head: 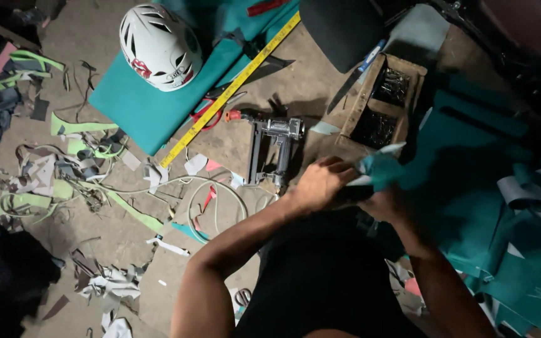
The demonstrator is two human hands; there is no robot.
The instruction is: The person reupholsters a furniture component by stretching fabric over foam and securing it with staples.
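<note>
My left hand [320, 183] grips the edge of a teal fabric sheet [464, 156] and a dark object beneath it, fingers curled tight. Just to its right, my right hand [386, 203] sits mostly in shadow and also holds the folded teal fabric edge [380, 168], which shows a white underside. Both hands meet in front of my body, above my dark lap. A metal staple gun [277, 141] with an air hose lies on the floor just left of my left hand.
A white helmet [159, 45] rests on another teal fabric piece [151, 106]. A yellow tape measure [233, 84] runs diagonally, red-handled scissors [211, 112] beside it. A wooden box of staples [386, 100] is behind my hands. Fabric scraps [64, 181] litter the floor at left.
</note>
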